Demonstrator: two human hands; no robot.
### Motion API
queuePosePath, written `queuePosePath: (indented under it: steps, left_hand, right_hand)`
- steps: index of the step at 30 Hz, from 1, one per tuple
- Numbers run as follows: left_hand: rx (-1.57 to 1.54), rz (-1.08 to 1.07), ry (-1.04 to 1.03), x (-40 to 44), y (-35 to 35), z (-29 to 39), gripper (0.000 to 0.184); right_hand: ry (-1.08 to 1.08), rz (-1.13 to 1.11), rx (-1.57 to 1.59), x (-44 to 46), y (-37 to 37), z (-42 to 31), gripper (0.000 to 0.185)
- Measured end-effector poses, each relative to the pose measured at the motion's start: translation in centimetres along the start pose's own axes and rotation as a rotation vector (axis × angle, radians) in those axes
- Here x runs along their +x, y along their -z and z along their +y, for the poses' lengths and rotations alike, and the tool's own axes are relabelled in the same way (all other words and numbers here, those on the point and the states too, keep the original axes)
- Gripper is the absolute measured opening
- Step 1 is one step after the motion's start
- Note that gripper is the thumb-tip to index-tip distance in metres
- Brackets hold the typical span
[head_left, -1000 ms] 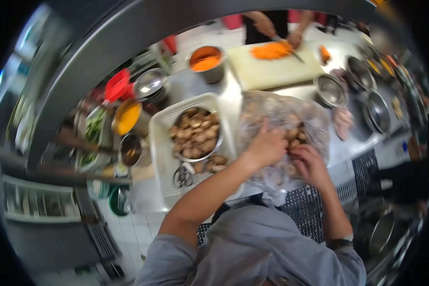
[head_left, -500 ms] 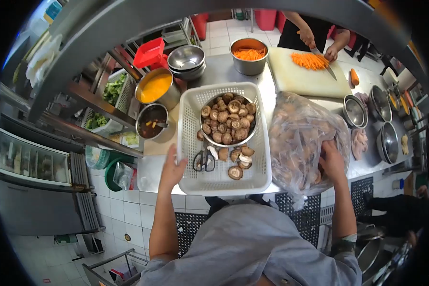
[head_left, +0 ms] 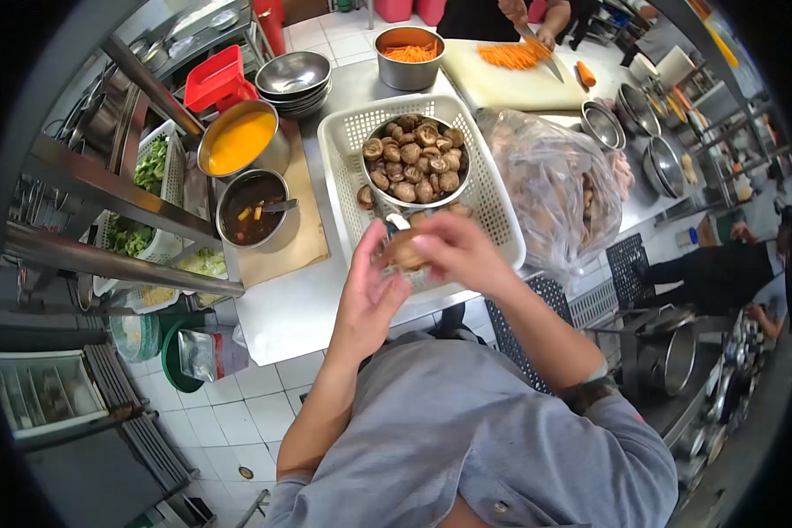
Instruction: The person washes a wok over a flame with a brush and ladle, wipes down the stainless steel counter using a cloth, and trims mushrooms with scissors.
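My right hand [head_left: 456, 253] grips a brown mushroom [head_left: 405, 251] over the near end of the white perforated basket [head_left: 333, 145]. Just left of the mushroom, my left hand [head_left: 370, 295] has its fingers apart; whether they touch it is unclear. Inside the basket stands a metal bowl [head_left: 468, 167] heaped with whole mushrooms [head_left: 418, 158]. A loose mushroom [head_left: 366, 195] lies beside the bowl. My hands hide most of the cut pieces and the scissors below them. To the right, a clear plastic bag [head_left: 546, 189] holds more mushrooms.
Left of the basket are a pot of orange liquid [head_left: 242, 141], a pot of dark sauce [head_left: 255, 211] and stacked metal bowls [head_left: 295, 75]. Across the table, another person's hand [head_left: 550, 35] is by shredded carrot [head_left: 510, 56] on a cutting board [head_left: 466, 79].
My right hand has left the plastic bag and come over the basket with a mushroom. My left hand has moved in from the basket's left side to meet it. The camera view has shifted.
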State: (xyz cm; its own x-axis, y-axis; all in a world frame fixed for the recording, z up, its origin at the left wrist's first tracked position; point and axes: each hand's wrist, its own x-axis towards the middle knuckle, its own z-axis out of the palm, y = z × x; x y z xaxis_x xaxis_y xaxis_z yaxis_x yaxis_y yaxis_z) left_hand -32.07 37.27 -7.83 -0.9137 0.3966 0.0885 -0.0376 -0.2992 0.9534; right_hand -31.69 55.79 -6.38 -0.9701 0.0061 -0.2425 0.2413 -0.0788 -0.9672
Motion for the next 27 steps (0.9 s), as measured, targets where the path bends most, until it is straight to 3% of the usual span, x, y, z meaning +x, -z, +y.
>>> queuePosePath:
  steps: [3,4,6,9,12,15,16,19,22,25,27]
  left_hand:
    - [-0.287,0.154,0.392,-0.8,3.7,-1.0,0.038]
    - [-0.321,0.229,0.379,-1.4,4.6,0.0,0.024]
    - [0.123,0.254,0.331,-2.9,8.9,-1.4,0.023]
    - [0.474,0.348,0.434,-3.7,14.0,-5.3,0.023]
    - [0.793,0.244,0.226,-3.9,16.8,-10.9,0.028]
    - [1.241,0.248,-0.182,-3.8,14.9,-8.9,0.030]
    - [1.313,0.346,-0.294,-3.6,13.5,-7.3,0.029]
    - [0.876,0.256,-0.092,-2.2,8.6,-1.2,0.031]
    - [0.675,-0.113,-0.041,0.7,3.2,1.1,0.036]
    - [0.777,-0.291,-0.128,2.8,0.3,-1.4,0.036]
    - [0.698,-0.339,0.025,3.7,-0.1,-3.4,0.034]
  right_hand:
    - [0.000,-0.181,-0.312,2.3,-0.5,0.9,0.035]
    - [-0.034,-0.138,-0.663,2.5,0.4,1.7,0.038]
    - [-0.093,-0.045,-1.374,3.1,3.8,3.4,0.043]
    - [-0.044,-0.044,-1.434,3.3,5.2,6.4,0.041]
    - [-0.101,-0.141,-1.579,4.3,4.6,6.5,0.040]
    - [-0.088,-0.170,-1.448,4.4,5.3,7.1,0.039]
    - [-0.063,-0.179,-1.368,4.3,5.7,6.7,0.038]
    - [0.026,-0.188,-1.137,3.0,6.1,4.5,0.034]
    - [0.136,-0.226,-0.908,1.1,4.6,3.1,0.029]
    - [0.283,-0.181,-0.837,0.0,3.9,2.9,0.027]
    - [0.365,-0.149,-0.783,-0.4,4.6,3.4,0.027]
